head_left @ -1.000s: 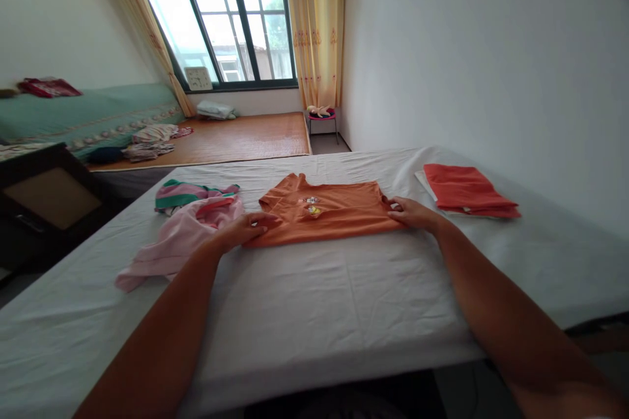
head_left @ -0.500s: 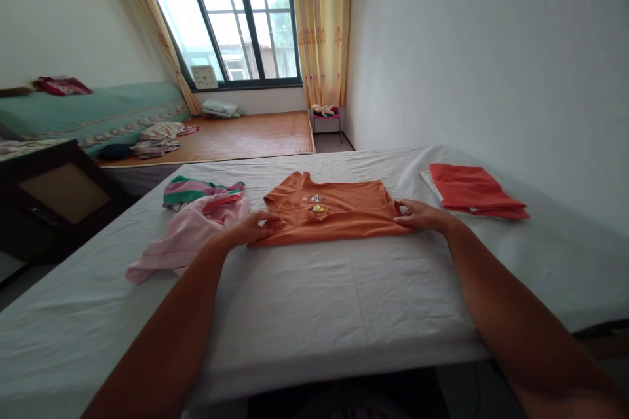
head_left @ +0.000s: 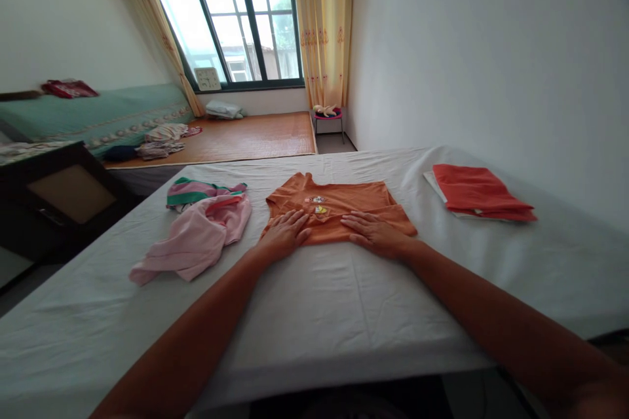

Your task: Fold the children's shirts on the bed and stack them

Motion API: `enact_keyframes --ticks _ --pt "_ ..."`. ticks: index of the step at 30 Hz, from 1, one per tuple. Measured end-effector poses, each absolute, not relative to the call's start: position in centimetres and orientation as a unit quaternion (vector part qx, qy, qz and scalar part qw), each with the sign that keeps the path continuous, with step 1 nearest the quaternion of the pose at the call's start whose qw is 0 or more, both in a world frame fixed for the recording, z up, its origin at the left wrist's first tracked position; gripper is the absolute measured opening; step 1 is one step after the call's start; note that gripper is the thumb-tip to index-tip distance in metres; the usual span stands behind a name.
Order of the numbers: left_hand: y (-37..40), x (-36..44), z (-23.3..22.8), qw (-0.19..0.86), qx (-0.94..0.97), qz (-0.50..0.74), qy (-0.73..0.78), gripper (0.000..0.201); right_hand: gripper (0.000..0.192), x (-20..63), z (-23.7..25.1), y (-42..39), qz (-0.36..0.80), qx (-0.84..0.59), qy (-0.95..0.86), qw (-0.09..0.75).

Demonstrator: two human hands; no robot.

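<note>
An orange T-shirt [head_left: 339, 200] with a small printed figure on its front lies on the white sheet, its near part folded over. My left hand [head_left: 285, 236] rests flat on the shirt's left part, fingers stretched out and pointing away from me. On the right part lies my right hand [head_left: 376, 234], also flat, its fingers pointing inward to the left. Neither hand grips the cloth. Some of the near fold is hidden under both palms.
Left of the shirt lie a crumpled pink garment [head_left: 196, 239] and a pink-and-green one [head_left: 189, 193]. Folded red clothing [head_left: 484, 190] sits to the right, near the wall. Past the white-covered table [head_left: 314, 314] is a low bed [head_left: 265, 134]; a dark cabinet [head_left: 63, 196] stands left.
Both hands have let go of the shirt's side edges and moved inward. They now lie flat on top of the fold.
</note>
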State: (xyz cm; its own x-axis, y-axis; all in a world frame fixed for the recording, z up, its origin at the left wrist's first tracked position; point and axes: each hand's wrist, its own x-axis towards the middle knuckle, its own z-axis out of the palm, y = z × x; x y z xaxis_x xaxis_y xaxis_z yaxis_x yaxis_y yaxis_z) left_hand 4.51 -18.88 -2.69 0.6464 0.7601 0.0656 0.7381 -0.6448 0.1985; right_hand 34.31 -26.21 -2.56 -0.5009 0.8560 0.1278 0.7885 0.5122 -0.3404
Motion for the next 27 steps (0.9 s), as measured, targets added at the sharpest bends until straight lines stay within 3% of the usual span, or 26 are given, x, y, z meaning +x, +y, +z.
enact_keyframes --ticks 11,17,27 --pt "-16.8 1.7 -2.1 0.034 0.830 0.027 0.556 0.067 0.063 42.1 -4.7 -24.2 0.049 -0.699 -0.710 0.070" --pt "-13.2 0.9 0.7 -0.027 0.823 0.088 0.561 0.046 0.036 43.5 -1.6 -20.6 -0.001 -0.717 -0.695 0.053" --pt "-2.2 3.0 -0.5 0.085 0.785 0.079 0.609 0.039 0.046 45.1 -2.6 -12.1 -0.016 -0.713 -0.695 0.091"
